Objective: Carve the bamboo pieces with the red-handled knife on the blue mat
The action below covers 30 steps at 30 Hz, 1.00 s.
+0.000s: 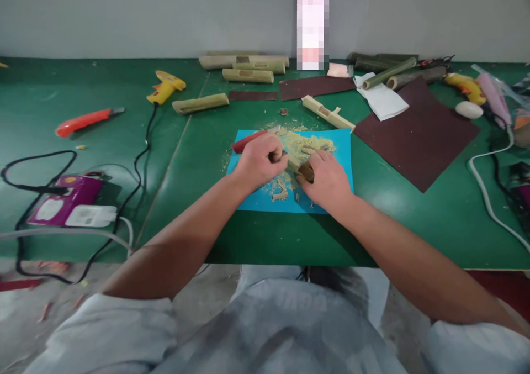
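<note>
My right hand (pixel 330 179) is wrapped round the right end of a short bamboo tube (pixel 295 164) with a cut-out opening. At the tube's left end, my left hand (pixel 263 161) is closed in a pinch; a small dark bit shows at its fingertips, too hidden to name. Both hands are over a blue sheet (pixel 248 201), strewn with pale bamboo shavings (pixel 306 142). Partly behind my left hand lies a red-handled knife (pixel 247 142). A loose bamboo sliver (pixel 280 196) rests near the sheet's front.
Beyond the sheet lie a notched bamboo piece (pixel 327 113), brown sandpaper (pixel 418 142) and several bamboo tubes (pixel 248 75). To the left are an orange cutter (pixel 85 122), a yellow glue gun (pixel 165 88) and a purple power strip (pixel 68 200) with trailing cables.
</note>
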Tool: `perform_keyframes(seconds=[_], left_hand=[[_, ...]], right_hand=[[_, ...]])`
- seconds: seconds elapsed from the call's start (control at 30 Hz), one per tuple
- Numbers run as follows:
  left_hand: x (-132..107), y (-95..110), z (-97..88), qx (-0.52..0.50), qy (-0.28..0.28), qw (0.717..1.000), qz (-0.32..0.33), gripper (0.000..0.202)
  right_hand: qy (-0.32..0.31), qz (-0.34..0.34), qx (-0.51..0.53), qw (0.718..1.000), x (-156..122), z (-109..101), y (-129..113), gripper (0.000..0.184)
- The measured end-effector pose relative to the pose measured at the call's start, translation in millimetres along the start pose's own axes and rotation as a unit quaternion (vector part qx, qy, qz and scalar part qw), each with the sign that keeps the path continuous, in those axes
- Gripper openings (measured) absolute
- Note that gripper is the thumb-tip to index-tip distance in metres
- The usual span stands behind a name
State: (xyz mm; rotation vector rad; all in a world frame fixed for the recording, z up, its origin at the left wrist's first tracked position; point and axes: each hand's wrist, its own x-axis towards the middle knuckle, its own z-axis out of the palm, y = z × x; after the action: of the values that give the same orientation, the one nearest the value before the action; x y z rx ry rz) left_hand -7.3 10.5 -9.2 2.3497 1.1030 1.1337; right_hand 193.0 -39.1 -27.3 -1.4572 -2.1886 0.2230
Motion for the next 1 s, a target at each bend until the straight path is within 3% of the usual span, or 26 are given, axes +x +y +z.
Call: perform_keyframes(seconds=[0.13,0.23,0.4,0.7,1.0], left_hand=[[-3.9,9.7,-0.4,-0.013,0.028,0.997,-0.077,0.005],[-8.2,11.8,-1.7,0.003,0.043,0.993,-0.111,0.009],[-10.5,8.2,-0.2,0.008,0.050,0.996,-0.072,0.006],[-10.6,8.5,3.1,0.014,0.034,0.997,-0.065,0.006],[-14.2,6.9,-6.2,0.014,-0.017,0.998,-0.065,0.013]], right_hand=[[0.005,-0.004,0.009,1.000,0.1,-0.2,0.7,0.013],[0.007,-0.004,0.013,1.000,0.7,-0.3,1.0,0.013],[0.002,0.003,0.015,1.000,1.8,-0.9,0.4,0.014],[-0.008,0.006,0.010,1.000,2.0,-3.2,-2.2,0.012],[0.000,0.003,0.012,1.000,1.6,-1.7,-1.0,0.013]])
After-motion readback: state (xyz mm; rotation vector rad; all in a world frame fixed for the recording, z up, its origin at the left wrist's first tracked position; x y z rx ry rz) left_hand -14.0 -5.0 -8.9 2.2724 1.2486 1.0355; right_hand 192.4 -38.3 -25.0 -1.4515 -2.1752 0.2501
